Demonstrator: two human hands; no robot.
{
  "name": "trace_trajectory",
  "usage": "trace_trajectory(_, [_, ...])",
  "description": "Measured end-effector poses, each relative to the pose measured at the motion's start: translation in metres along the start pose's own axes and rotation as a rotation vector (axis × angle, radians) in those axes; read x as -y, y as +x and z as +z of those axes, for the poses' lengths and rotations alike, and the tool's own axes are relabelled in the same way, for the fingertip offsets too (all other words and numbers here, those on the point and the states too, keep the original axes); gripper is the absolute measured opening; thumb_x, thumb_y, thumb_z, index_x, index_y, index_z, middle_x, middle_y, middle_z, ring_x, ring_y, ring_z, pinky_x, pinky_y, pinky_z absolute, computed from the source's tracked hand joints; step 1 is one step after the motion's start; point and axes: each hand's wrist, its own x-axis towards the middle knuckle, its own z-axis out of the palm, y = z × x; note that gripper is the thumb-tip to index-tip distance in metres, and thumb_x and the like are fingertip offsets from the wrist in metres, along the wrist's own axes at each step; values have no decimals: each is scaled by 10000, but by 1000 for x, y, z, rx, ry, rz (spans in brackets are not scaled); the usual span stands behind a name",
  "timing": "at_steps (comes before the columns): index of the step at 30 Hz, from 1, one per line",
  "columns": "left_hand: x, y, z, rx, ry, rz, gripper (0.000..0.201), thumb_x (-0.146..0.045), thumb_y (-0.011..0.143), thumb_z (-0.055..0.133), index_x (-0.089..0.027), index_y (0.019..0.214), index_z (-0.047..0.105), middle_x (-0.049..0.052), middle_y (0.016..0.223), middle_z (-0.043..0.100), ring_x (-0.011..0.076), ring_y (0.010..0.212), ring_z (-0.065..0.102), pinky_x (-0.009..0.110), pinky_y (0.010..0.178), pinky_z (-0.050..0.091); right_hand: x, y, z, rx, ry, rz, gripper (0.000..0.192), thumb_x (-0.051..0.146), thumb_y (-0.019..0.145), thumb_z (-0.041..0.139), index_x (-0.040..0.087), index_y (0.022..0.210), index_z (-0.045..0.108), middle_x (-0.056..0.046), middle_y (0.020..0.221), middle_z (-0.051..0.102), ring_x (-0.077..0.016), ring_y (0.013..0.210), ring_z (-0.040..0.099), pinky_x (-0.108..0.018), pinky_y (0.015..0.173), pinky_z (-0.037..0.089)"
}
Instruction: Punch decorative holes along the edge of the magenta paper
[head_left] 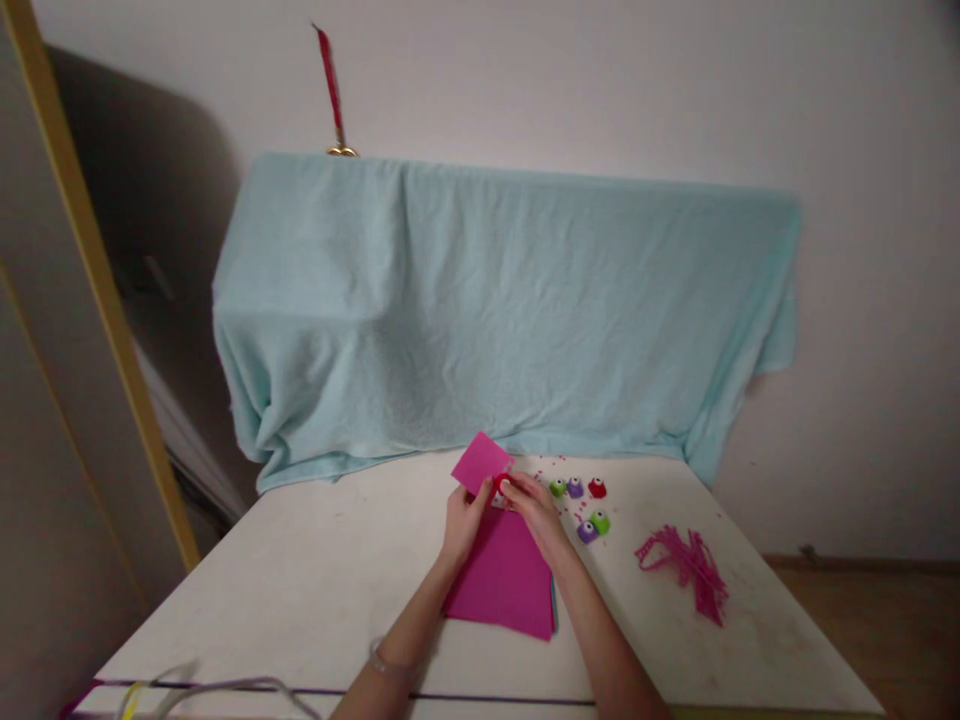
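Note:
Near the middle of the table, both my hands meet over a small pink paper square (480, 462). My left hand (466, 518) pinches the paper at its lower edge, beside a small red paper punch (502, 484). My right hand (534, 510) is closed on the punch, its fingers on the white top. Part of the punch is hidden by my fingers. Under my hands lies a stack of larger magenta paper sheets (502, 580), with a bluish edge showing at its right side.
Right of my hands stand several more small punches: a green one (558, 488), a purple one (575, 487), a red one (597, 488) and others. Pink paper bits lie scattered around them. Farther right is a magenta tangle of paper strips (690, 570). A light blue cloth (510, 320) hangs behind the white table (330, 570).

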Motion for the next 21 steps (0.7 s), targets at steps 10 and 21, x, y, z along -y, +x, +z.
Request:
trace_trajectory(10, [-8, -7, 6, 24, -181, -19, 391, -514, 800, 578, -126, 841, 606, 47, 744, 627, 153, 662, 558, 267, 660, 442, 10, -7, 7, 74, 151, 34, 233, 322, 758, 688, 184, 944, 713, -56, 900, 676, -143, 684, 542, -271, 634, 400])
trace_trajectory(21, [-13, -9, 6, 48, -108, -38, 444, -576, 806, 519, -142, 741, 586, 16, 636, 592, 141, 573, 525, 250, 580, 420, 13, -9, 11, 31, 156, 72, 266, 360, 718, 720, 180, 914, 715, -54, 858, 676, -149, 669, 550, -272, 634, 419])
